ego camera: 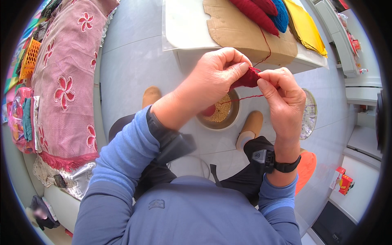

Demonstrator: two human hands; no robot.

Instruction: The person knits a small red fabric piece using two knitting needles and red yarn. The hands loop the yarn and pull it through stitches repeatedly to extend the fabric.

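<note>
Both hands hold a small dark red knitted or crocheted piece in front of me. My left hand pinches its upper left edge between thumb and forefinger. Close by on the right, my right hand pinches the opposite edge; whether a needle or hook is in its fingers cannot be told. A strand of red yarn leads up towards red yarn skeins on the table. Another strand runs from near the right fingers down to a metal bowl of yellowish beans or grains, where a red object shows partly behind my left wrist.
A white table ahead bears cardboard, blue yarn and a yellow stack. A sofa with a pink patterned cover stands left. The bowl is on the tiled floor between my slippered feet, near an orange item at right.
</note>
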